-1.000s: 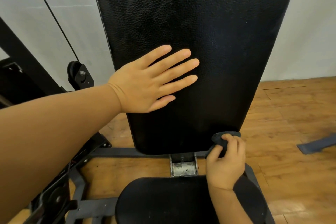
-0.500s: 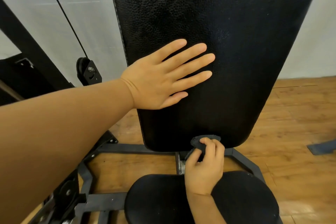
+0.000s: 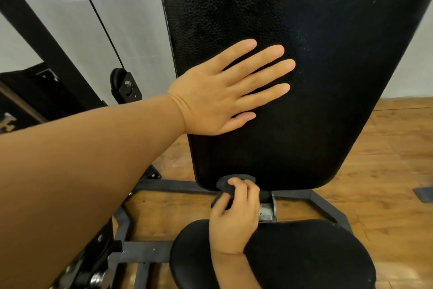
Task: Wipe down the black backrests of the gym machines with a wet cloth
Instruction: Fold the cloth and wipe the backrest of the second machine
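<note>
Black pebbled backrest (image 3: 293,30) braced by the flat, straight-fingered left hand (image 3: 225,91), while below those fingers the right hand (image 3: 234,220) pinches a dark cloth (image 3: 228,186) against the pad's bottom edge, suggesting a late pass; other machines' backrests presumably remain.

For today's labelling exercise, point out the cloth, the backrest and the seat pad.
cloth (image 3: 226,186), head view, on its dark fold above the thumb.
backrest (image 3: 304,30), head view, on its bare upper face.
seat pad (image 3: 304,256), head view, on its top.

Backrest (image 3: 304,30) pebbled glossy leatherette; frame (image 3: 164,185) matt metal; floor (image 3: 386,148) wood.
</note>
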A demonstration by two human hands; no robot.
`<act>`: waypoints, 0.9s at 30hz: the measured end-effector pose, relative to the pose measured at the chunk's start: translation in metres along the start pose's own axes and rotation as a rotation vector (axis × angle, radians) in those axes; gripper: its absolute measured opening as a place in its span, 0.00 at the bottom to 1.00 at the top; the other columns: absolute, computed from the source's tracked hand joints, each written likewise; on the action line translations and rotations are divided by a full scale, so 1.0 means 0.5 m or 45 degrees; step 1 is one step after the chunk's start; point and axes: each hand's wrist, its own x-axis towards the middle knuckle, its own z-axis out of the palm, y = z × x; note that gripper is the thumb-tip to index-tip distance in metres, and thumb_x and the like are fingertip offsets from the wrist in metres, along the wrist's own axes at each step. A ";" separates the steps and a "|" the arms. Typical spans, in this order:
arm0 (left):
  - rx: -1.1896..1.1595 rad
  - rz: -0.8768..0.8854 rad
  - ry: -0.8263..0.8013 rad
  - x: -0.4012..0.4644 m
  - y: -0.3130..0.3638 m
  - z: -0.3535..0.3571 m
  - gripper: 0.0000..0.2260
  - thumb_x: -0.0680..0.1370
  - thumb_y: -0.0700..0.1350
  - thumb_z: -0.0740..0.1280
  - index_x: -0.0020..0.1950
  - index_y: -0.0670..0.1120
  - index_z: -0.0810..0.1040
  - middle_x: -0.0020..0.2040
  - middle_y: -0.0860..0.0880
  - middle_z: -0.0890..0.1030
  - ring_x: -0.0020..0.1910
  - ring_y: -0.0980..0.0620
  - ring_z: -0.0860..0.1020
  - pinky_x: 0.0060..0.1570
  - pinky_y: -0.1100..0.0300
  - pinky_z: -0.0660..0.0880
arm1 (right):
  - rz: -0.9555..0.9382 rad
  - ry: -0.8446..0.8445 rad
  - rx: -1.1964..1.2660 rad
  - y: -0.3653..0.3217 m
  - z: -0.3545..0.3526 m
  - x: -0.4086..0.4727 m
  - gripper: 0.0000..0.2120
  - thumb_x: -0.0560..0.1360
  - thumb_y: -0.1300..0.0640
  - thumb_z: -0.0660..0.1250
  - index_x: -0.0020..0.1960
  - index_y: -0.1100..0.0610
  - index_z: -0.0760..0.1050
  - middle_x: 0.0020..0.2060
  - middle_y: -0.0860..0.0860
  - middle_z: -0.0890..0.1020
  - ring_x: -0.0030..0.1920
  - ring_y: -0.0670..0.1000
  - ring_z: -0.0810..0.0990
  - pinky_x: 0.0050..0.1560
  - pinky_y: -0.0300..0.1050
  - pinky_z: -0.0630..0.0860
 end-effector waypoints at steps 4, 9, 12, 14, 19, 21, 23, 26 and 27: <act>-0.005 -0.012 -0.057 -0.005 0.002 0.000 0.26 0.82 0.53 0.52 0.77 0.45 0.53 0.76 0.41 0.57 0.74 0.40 0.53 0.72 0.45 0.47 | 0.026 -0.114 0.036 -0.004 -0.004 -0.003 0.18 0.64 0.69 0.69 0.49 0.53 0.72 0.46 0.52 0.76 0.41 0.51 0.78 0.38 0.39 0.74; -0.099 -0.080 -0.224 -0.004 0.018 -0.020 0.26 0.81 0.53 0.50 0.77 0.46 0.50 0.77 0.44 0.50 0.75 0.42 0.49 0.73 0.46 0.42 | -0.136 -0.736 0.041 -0.070 -0.024 -0.003 0.16 0.71 0.64 0.64 0.56 0.49 0.71 0.55 0.47 0.72 0.54 0.47 0.74 0.52 0.34 0.68; -0.173 -0.150 -0.412 0.006 0.036 -0.070 0.28 0.81 0.53 0.50 0.77 0.46 0.44 0.76 0.44 0.41 0.76 0.42 0.41 0.73 0.45 0.38 | -0.091 -0.946 0.212 -0.113 -0.048 0.024 0.14 0.73 0.63 0.60 0.56 0.50 0.71 0.56 0.45 0.70 0.57 0.45 0.71 0.59 0.39 0.70; -0.218 -0.178 -0.623 0.017 0.049 -0.108 0.28 0.82 0.53 0.49 0.76 0.46 0.37 0.74 0.43 0.33 0.73 0.42 0.32 0.71 0.45 0.33 | -0.108 -0.991 0.316 -0.143 -0.077 0.045 0.14 0.72 0.63 0.61 0.56 0.52 0.72 0.57 0.45 0.72 0.58 0.44 0.71 0.61 0.40 0.69; -0.476 -0.454 -0.994 0.031 0.024 -0.230 0.24 0.83 0.51 0.50 0.77 0.46 0.52 0.78 0.44 0.46 0.77 0.43 0.44 0.74 0.47 0.44 | 0.246 -1.023 0.494 -0.192 -0.198 0.125 0.11 0.74 0.64 0.64 0.48 0.47 0.73 0.52 0.47 0.78 0.53 0.45 0.76 0.58 0.41 0.73; -0.678 -0.777 -0.974 0.024 -0.010 -0.280 0.20 0.82 0.51 0.52 0.74 0.48 0.63 0.75 0.45 0.62 0.72 0.45 0.61 0.71 0.50 0.60 | 0.409 -0.990 0.619 -0.204 -0.252 0.170 0.11 0.75 0.66 0.62 0.47 0.50 0.74 0.49 0.49 0.79 0.52 0.49 0.77 0.54 0.42 0.74; -0.952 -1.082 -0.944 0.017 -0.048 -0.333 0.18 0.82 0.51 0.54 0.70 0.48 0.68 0.68 0.46 0.71 0.64 0.47 0.71 0.62 0.53 0.70 | 0.576 -0.935 0.773 -0.228 -0.301 0.210 0.12 0.75 0.70 0.59 0.48 0.55 0.76 0.48 0.54 0.80 0.52 0.53 0.78 0.53 0.45 0.74; -1.369 -1.309 -0.966 0.019 -0.100 -0.414 0.19 0.82 0.48 0.57 0.73 0.47 0.65 0.70 0.45 0.69 0.68 0.46 0.69 0.65 0.57 0.66 | 0.639 -0.886 0.946 -0.295 -0.375 0.255 0.15 0.75 0.70 0.56 0.50 0.56 0.77 0.50 0.59 0.81 0.52 0.57 0.79 0.52 0.50 0.76; -1.498 -1.336 -0.954 0.021 -0.111 -0.443 0.21 0.81 0.46 0.58 0.74 0.46 0.63 0.71 0.45 0.68 0.68 0.47 0.68 0.64 0.58 0.65 | 0.617 -0.891 0.984 -0.323 -0.399 0.264 0.15 0.76 0.69 0.56 0.50 0.56 0.78 0.50 0.59 0.81 0.52 0.58 0.80 0.53 0.53 0.77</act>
